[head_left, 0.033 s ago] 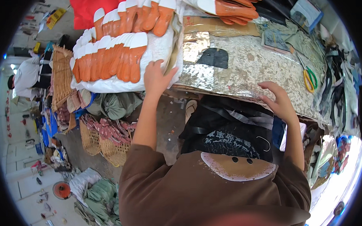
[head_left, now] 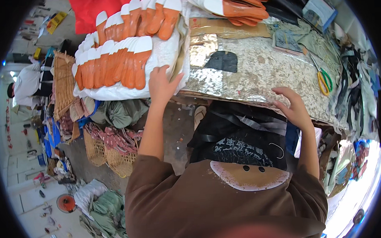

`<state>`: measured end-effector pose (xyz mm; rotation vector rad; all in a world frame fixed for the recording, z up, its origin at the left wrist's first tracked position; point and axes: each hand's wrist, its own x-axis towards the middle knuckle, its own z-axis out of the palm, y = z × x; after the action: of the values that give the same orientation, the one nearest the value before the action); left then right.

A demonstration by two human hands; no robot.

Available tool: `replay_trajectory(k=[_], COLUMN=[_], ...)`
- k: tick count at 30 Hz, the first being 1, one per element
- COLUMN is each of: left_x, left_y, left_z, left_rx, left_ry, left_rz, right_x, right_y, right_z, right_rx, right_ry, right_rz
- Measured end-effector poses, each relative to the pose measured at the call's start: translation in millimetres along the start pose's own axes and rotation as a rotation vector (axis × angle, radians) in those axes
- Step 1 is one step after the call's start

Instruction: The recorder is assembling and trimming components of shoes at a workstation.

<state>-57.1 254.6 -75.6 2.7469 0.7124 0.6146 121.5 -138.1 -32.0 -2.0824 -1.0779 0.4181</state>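
My left hand (head_left: 161,87) rests at the near right corner of a white sack-like cover (head_left: 162,57), its fingers spread and nothing in them. Beside it on that cover lie two overlapping rows of orange insoles (head_left: 141,62) with white ends. My right hand (head_left: 294,108) hovers at or just over the table's front edge, thumb and fingers apart, holding nothing. Between the hands stretches the worn, mottled tabletop (head_left: 256,74), where a black flat piece (head_left: 223,61) lies. More orange and white insoles (head_left: 241,9) are piled at the far side on brown cardboard (head_left: 229,28).
Scissors (head_left: 323,81) with yellow and green handles lie at the table's right, near hanging dark strips (head_left: 353,79). Left of the table stand wicker baskets (head_left: 120,159) with reddish cloth and a green bundle (head_left: 122,112). Another person (head_left: 27,82) is at the far left.
The whole view has shifted very slightly. Both hands keep the same pose, and the insoles stay where they were.
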Motion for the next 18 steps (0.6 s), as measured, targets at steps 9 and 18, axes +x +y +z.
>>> replay_trajectory(k=[9, 18], left_x=[49.7, 162.8], left_y=[1.2, -14.2], left_z=[20.8, 66.9], left_rx=[-0.213, -0.012], left_ry=[0.147, -0.099], left_rz=[0.096, -0.225], right_x=[-35.0, -41.6], right_y=[16.1, 3.8], right_z=[8.8, 13.5], right_rx=[0.172, 0.119], right_ry=[0.205, 0.203], right_rz=[0.142, 0.129])
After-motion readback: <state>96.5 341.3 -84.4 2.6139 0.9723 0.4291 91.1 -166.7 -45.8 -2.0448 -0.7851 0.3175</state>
